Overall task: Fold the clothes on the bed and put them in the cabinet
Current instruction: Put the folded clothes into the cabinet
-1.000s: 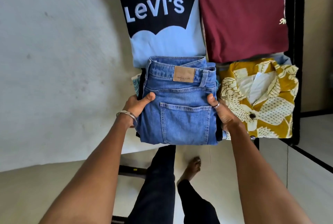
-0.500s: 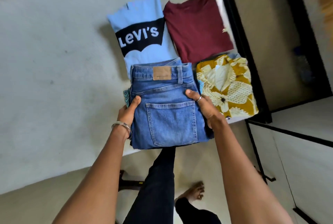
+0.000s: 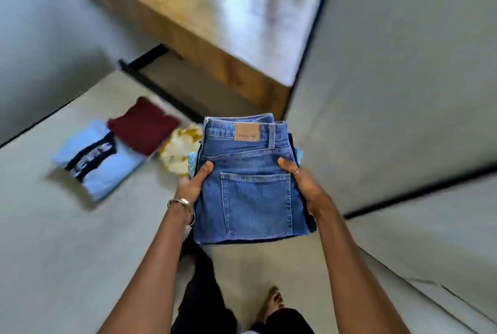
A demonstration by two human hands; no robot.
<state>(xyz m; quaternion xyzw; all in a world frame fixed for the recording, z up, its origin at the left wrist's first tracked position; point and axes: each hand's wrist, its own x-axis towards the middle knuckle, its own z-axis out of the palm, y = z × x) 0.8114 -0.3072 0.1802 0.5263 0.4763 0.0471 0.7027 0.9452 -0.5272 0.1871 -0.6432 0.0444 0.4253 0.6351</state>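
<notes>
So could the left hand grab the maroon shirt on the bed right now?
Probably not: the left hand and right hand both grip the folded jeans stack, and the maroon shirt lies apart.

Faded blue denim jeans with a tan leather-like patch; a glossy wood-grain cabinet; a shiny metal bangle.

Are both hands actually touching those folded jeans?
Touching. The head view shows the left hand and the right hand gripping opposite sides of the folded jeans, thumbs pressed on top.
</notes>
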